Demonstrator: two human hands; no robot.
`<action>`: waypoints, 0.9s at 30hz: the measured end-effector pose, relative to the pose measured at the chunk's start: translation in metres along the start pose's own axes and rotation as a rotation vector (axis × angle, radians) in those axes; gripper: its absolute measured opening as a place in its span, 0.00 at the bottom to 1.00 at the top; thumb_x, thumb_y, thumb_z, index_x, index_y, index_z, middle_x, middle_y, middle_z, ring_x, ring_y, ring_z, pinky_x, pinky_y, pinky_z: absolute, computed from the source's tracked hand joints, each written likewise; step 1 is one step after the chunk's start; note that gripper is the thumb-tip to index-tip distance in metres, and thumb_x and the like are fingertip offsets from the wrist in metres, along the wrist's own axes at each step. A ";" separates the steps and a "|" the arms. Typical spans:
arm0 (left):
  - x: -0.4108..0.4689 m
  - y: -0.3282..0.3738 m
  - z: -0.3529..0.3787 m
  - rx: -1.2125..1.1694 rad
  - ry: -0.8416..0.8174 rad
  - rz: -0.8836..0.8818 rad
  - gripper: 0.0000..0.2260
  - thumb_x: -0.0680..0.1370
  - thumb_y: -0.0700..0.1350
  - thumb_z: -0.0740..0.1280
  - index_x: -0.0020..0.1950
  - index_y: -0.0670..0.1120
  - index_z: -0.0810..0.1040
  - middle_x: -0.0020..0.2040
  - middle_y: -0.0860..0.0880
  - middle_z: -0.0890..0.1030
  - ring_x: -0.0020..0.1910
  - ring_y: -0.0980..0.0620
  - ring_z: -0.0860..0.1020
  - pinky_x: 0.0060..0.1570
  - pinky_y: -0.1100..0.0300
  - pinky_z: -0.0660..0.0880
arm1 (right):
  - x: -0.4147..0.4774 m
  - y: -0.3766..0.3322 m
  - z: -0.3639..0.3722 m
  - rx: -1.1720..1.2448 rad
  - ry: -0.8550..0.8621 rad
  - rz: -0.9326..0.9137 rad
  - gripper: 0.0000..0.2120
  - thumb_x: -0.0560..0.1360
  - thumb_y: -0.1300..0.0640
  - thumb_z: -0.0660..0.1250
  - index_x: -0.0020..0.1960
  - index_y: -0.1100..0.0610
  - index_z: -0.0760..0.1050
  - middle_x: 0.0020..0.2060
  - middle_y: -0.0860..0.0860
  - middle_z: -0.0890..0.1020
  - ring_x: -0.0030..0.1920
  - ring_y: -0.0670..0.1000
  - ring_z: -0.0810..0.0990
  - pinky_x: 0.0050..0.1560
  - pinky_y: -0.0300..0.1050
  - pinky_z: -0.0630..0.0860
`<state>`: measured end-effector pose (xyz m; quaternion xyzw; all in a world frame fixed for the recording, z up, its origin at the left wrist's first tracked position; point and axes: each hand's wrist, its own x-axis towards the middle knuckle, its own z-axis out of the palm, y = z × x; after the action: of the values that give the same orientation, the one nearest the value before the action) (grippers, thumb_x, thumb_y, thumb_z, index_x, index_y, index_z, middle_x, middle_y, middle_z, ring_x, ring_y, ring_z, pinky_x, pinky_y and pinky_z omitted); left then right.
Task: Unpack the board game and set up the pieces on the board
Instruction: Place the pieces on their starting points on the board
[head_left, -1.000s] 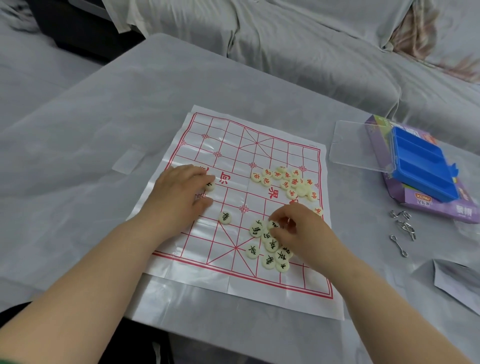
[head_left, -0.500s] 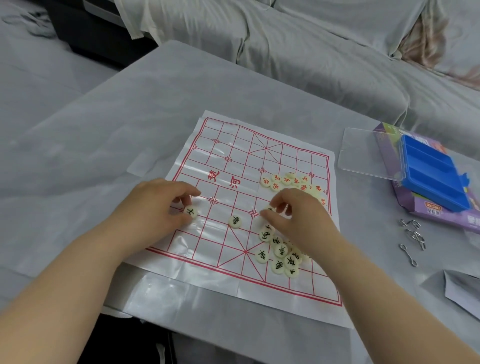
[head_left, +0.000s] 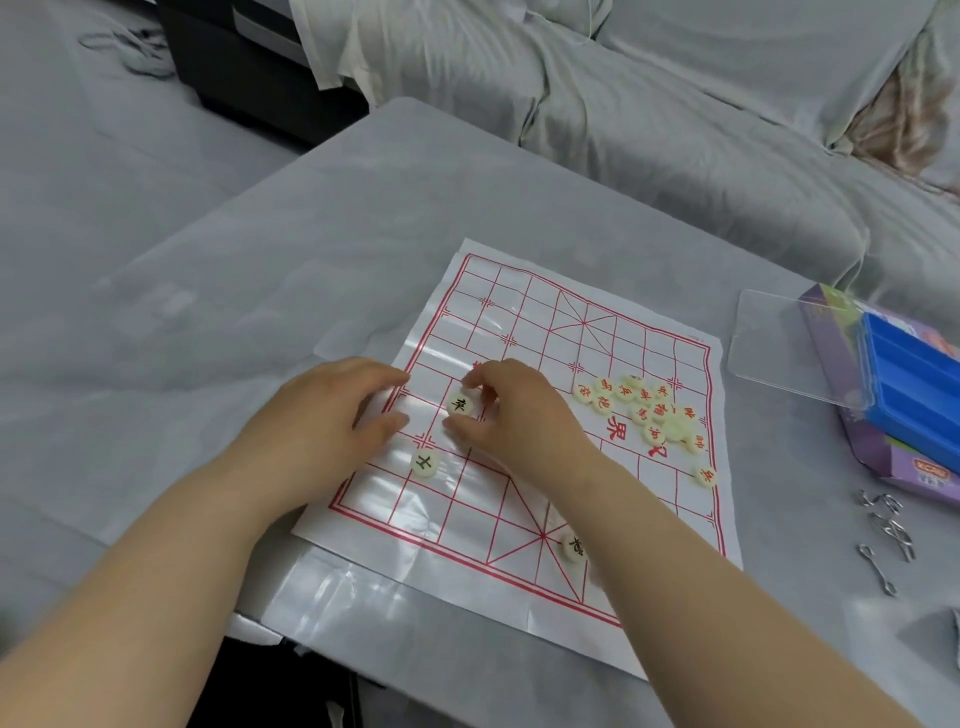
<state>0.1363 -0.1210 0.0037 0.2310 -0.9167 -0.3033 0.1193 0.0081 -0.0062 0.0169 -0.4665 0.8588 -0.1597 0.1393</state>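
Note:
The paper board (head_left: 524, 322) with its red grid lies flat on the table. My right hand (head_left: 511, 415) is over the board's left half, index finger and thumb pinching a cream piece with a black character (head_left: 460, 405) that sits on the grid. My left hand (head_left: 322, 415) rests at the board's left edge with fingers loosely curled and nothing in it. Just below it lies another black piece (head_left: 423, 462). Several red pieces (head_left: 644, 410) are heaped on the right half, and one red piece (head_left: 705, 475) lies apart. My right forearm half hides a black piece (head_left: 573, 545).
At the right stand a blue tray (head_left: 914, 384), a clear lid (head_left: 789, 343) and the purple box (head_left: 883, 467). Metal wire puzzles (head_left: 883, 530) lie in front of them. A draped sofa runs along the back, and the table's front edge is close to me.
My right hand has moved left from the pile of black pieces, bringing one piece to the left half. My left hand has let go of its piece, which now lies on the board.

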 end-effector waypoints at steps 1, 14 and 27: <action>0.001 0.001 0.000 0.006 0.021 -0.007 0.18 0.76 0.47 0.64 0.66 0.49 0.70 0.65 0.52 0.72 0.63 0.51 0.68 0.55 0.64 0.61 | 0.000 0.001 0.000 0.004 -0.005 -0.003 0.16 0.74 0.53 0.65 0.60 0.57 0.73 0.51 0.52 0.75 0.51 0.50 0.70 0.51 0.39 0.66; 0.004 0.003 0.004 0.118 -0.016 -0.070 0.31 0.72 0.48 0.69 0.72 0.52 0.59 0.68 0.53 0.70 0.66 0.50 0.67 0.62 0.60 0.61 | 0.011 -0.018 0.009 0.084 -0.014 -0.011 0.17 0.73 0.54 0.66 0.61 0.55 0.73 0.53 0.52 0.76 0.56 0.51 0.71 0.53 0.39 0.66; 0.006 0.002 0.002 0.088 -0.025 -0.108 0.34 0.72 0.49 0.69 0.73 0.51 0.55 0.68 0.53 0.69 0.66 0.50 0.66 0.62 0.59 0.61 | 0.022 -0.031 0.018 0.070 0.009 -0.021 0.15 0.75 0.56 0.63 0.61 0.55 0.75 0.55 0.53 0.77 0.57 0.52 0.71 0.57 0.42 0.66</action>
<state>0.1301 -0.1218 0.0037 0.2811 -0.9169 -0.2716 0.0810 0.0268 -0.0429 0.0113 -0.4694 0.8485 -0.1932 0.1499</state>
